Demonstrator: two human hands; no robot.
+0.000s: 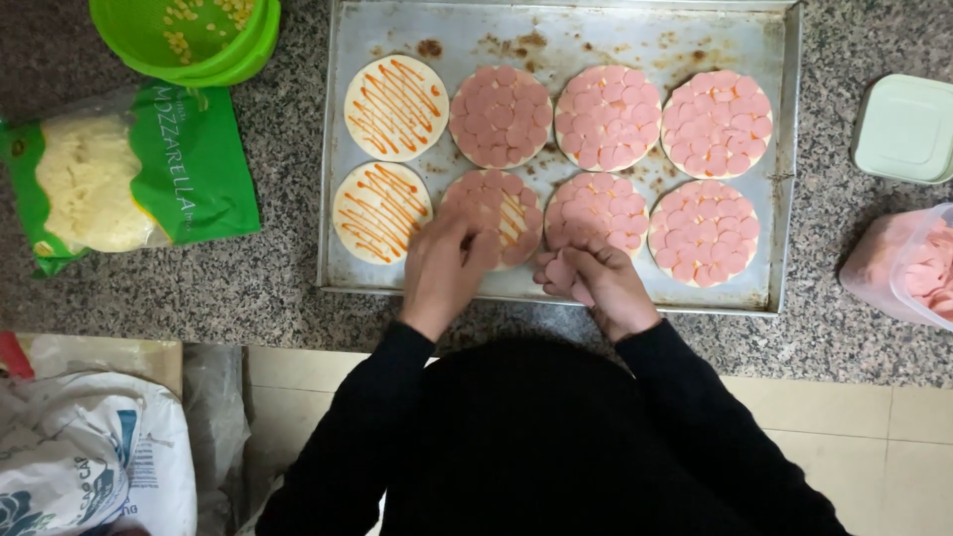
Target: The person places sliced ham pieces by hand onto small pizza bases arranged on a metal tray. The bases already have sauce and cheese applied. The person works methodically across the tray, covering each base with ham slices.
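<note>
A speckled granite counter point(248, 288) runs across the far half of the view, and on it lies a large metal baking tray point(556, 30), stained with brown marks. Eight small round pizza bases sit on the tray in two rows of four. Five of them, to the right, are fully covered with pink sausage slices point(717, 123); the two at the left end point(395, 107) carry only zigzag lines of orange sauce. The second base in the near row point(501, 203) is partly covered, with sauce still showing in its middle.

Left of the tray lies a green bag of shredded white cheese point(129, 179), and beyond it a green bowl point(189, 40) holding yellow kernels. At the right edge stand a pale green lidded box point(905, 127) and a clear container of pink slices point(908, 266). A white sack point(89, 457) sits on the floor at the near left.

The person's left hand point(444, 266) rests on the near edge of the half-covered base, fingers bent and pressed together over a slice. The right hand point(596, 283), at the tray's near rim, cups a small stack of sausage slices point(562, 270) in curled fingers.
</note>
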